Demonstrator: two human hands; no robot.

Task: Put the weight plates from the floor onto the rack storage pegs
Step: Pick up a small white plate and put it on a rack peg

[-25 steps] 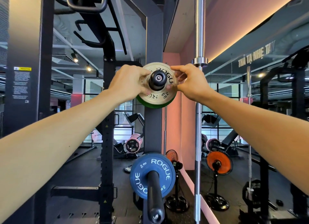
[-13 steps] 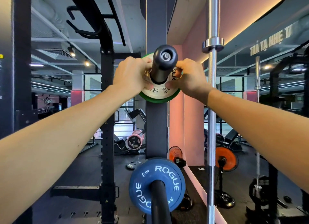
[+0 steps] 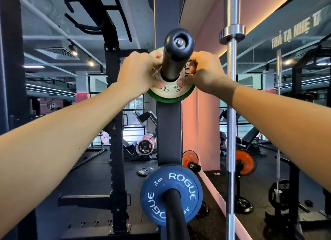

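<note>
A small white plate [image 3: 170,90] sits on the top black peg [image 3: 176,53] of the rack post [image 3: 168,128], with a green plate [image 3: 166,100] right behind it. The left hand [image 3: 138,71] and right hand [image 3: 206,70] pinch its sides, fingers curled round the rim. Below, a blue plate [image 3: 171,195] reads "ROGUE" and "2 KG".

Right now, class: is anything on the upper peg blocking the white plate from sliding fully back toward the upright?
Only a green plate sits behind the white plate on the upper peg; nothing else visible blocks it. Left hand and right hand grip its sides.
</note>
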